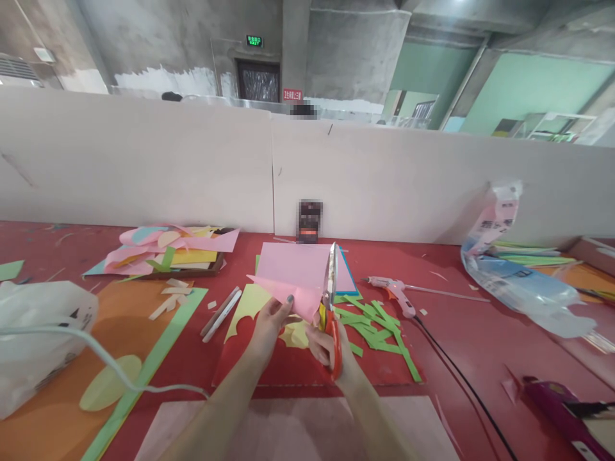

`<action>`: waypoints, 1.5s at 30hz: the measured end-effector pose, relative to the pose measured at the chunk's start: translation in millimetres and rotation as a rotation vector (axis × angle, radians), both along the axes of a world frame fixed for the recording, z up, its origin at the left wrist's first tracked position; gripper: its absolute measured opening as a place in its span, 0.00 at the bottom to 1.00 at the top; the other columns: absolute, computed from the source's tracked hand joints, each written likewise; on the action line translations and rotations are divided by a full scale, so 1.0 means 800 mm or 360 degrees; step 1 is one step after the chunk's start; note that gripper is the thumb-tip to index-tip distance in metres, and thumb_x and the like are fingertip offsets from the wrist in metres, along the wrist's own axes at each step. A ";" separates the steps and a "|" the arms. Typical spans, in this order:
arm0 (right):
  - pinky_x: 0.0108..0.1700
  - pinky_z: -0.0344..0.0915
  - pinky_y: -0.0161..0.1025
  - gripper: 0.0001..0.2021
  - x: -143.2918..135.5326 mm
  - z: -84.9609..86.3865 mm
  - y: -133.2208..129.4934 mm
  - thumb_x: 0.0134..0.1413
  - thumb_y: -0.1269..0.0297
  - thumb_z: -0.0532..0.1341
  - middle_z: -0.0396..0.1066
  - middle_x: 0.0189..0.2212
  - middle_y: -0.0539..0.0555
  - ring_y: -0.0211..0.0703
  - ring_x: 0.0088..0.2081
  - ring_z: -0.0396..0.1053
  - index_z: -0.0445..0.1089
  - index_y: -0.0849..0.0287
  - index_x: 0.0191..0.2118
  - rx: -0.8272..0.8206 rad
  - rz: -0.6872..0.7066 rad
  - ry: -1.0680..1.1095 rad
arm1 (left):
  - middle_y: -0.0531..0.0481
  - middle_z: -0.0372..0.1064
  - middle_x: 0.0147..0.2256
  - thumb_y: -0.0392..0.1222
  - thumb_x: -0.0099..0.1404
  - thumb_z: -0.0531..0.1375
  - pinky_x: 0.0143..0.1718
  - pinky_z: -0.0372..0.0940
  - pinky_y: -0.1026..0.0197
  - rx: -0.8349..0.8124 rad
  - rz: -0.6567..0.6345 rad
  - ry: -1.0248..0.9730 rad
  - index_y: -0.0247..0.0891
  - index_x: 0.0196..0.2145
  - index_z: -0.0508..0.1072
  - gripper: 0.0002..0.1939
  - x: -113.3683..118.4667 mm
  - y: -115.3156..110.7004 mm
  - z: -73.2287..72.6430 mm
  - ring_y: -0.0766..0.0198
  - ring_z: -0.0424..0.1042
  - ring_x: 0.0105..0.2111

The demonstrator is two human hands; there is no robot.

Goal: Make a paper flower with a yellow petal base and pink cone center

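Note:
My left hand (pixel 270 320) pinches a piece of pink paper (pixel 300 299) by its lower edge, thumb on top. My right hand (pixel 327 346) is closed round the orange handles of a pair of scissors (pixel 332 282), whose blades point away from me at the paper's right edge. Whether the blades are cutting into the paper cannot be made out. Behind lies a larger pink sheet (pixel 291 259) over a blue one. Beneath my hands are yellow paper pieces (pixel 294 335), and several green strips (pixel 375 323) lie to the right.
A pink glue gun (pixel 391 291) with its black cord lies to the right. A tray of paper scraps (pixel 206 269) stands back left, beside two markers (pixel 221 314). A white plastic bag (pixel 43 346) is at left, a clear bag (pixel 528 288) at right. A white partition (pixel 144 160) bounds the red table.

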State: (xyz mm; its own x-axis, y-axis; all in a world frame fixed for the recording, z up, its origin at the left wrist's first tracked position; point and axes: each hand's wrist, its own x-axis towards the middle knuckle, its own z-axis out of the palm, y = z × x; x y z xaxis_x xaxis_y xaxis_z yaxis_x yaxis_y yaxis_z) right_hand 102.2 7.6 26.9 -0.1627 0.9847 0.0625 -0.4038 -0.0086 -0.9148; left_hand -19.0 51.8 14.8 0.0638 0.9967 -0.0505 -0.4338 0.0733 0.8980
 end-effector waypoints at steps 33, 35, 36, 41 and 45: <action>0.13 0.42 0.30 0.18 0.015 -0.016 0.029 0.38 0.60 0.66 0.48 0.13 0.38 0.27 0.11 0.44 0.52 0.55 0.24 -0.0091 -0.0728 -0.0079 | 0.50 0.72 0.25 0.56 0.54 0.56 0.26 0.65 0.64 0.0030 0.0156 0.0316 0.36 0.30 0.71 0.19 0.008 -0.009 0.003 0.61 0.72 0.26; 0.12 0.41 0.30 0.18 0.013 -0.014 0.025 0.39 0.59 0.66 0.48 0.12 0.38 0.27 0.10 0.44 0.52 0.55 0.25 -0.0077 -0.0712 -0.0097 | 0.49 0.72 0.28 0.55 0.55 0.56 0.27 0.65 0.64 0.0045 0.0141 0.0344 0.36 0.32 0.71 0.19 0.008 -0.008 0.003 0.61 0.72 0.28; 0.12 0.41 0.30 0.17 0.012 -0.013 0.024 0.40 0.59 0.65 0.48 0.12 0.38 0.27 0.10 0.43 0.53 0.55 0.25 -0.0062 -0.0698 -0.0103 | 0.48 0.72 0.30 0.55 0.55 0.56 0.27 0.66 0.64 0.0057 0.0133 0.0359 0.36 0.34 0.71 0.18 0.008 -0.007 0.004 0.61 0.72 0.29; 0.11 0.40 0.30 0.16 0.008 -0.008 0.019 0.43 0.60 0.63 0.50 0.11 0.37 0.26 0.09 0.43 0.52 0.55 0.25 -0.0026 -0.0650 -0.0144 | 0.46 0.72 0.37 0.51 0.53 0.59 0.27 0.67 0.64 0.0133 0.0067 0.0416 0.35 0.38 0.70 0.19 0.007 -0.004 0.008 0.60 0.72 0.32; 0.10 0.41 0.29 0.16 0.008 -0.007 0.019 0.43 0.62 0.63 0.50 0.11 0.37 0.26 0.09 0.44 0.52 0.55 0.25 -0.0016 -0.0629 -0.0187 | 0.46 0.71 0.36 0.50 0.53 0.59 0.29 0.68 0.63 0.0179 0.0063 0.0427 0.35 0.39 0.69 0.19 0.006 -0.003 0.005 0.61 0.71 0.33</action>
State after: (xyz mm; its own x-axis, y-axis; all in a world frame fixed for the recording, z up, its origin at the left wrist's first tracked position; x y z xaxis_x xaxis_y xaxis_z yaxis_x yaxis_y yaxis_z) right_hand 108.4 22.8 21.0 0.2226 0.9733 0.0561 -0.2708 0.1171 -0.9555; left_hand -14.4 49.5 18.7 0.0239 0.9984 0.0505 -0.1806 -0.0453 0.9825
